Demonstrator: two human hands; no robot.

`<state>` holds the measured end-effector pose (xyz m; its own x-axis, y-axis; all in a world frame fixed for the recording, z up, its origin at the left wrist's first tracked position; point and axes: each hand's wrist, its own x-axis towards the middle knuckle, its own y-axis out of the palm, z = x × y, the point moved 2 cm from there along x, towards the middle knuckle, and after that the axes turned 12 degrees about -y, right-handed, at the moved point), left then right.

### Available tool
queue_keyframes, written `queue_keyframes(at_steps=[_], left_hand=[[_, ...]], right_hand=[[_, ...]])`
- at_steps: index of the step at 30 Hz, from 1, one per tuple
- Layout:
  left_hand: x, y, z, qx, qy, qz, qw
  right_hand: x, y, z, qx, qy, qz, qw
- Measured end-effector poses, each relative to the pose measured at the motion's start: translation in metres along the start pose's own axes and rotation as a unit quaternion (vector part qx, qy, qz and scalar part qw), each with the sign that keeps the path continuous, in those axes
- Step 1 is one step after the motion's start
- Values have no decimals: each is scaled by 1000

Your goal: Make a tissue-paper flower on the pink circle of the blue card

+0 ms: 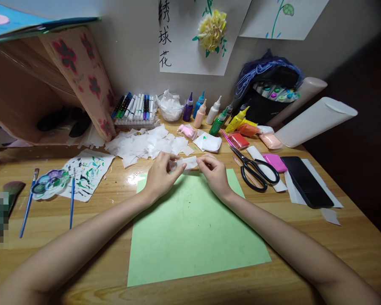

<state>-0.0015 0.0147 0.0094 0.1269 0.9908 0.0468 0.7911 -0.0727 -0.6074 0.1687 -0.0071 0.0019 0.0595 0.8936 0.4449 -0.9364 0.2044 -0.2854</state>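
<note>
Between my two hands, over the far edge of a green sheet of paper (pixel 193 237), is a small piece of white tissue paper (pixel 189 162). My left hand (pixel 163 174) grips its left end, thumb stretched along it and fingers curled behind. The right end is pinched between the thumb and fingertips of my right hand (pixel 214 174). Just beyond my left hand lies a loose heap of torn white tissue pieces (pixel 146 142). Black-handled scissors (pixel 252 167) rest to the right of my right hand. A few dark specks dot the green sheet.
Along the wall stand a marker tray (pixel 135 110), a glass bowl of crumpled tissue (pixel 170 108) and several paint bottles (pixel 216 123). A paint palette (pixel 51 184) and brushes (pixel 72 199) lie left. A phone (pixel 306 182) and a white tube (pixel 316 123) are at right.
</note>
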Motion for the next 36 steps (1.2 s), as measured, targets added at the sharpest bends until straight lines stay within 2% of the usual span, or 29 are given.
queue_keyframes(at_steps=[10,12,16,19,23,25,31,36], left_hand=[[4,1,4,-35,12,10,999],[5,1,7,-30,-6,-11,999],[5,-2,10,-8,-38,-93,995],[1,-4,5,4,20,-125,992],[-8,0,-5,87,159,-59,982],[-11,1,-7,122,197,-50,971],[-13,1,-8,146,213,-77,963],[-13,1,-9,155,200,-70,965]], right_hand=[[1,-1,-3,-10,24,-21,999],[1,-1,-4,-10,26,-28,999],[2,-1,-5,-14,31,-23,999],[2,0,-5,-10,33,2,999],[-1,4,-2,2,28,42,999],[-4,6,0,13,30,62,998],[-10,10,7,29,25,92,995],[-9,10,8,22,17,88,996]])
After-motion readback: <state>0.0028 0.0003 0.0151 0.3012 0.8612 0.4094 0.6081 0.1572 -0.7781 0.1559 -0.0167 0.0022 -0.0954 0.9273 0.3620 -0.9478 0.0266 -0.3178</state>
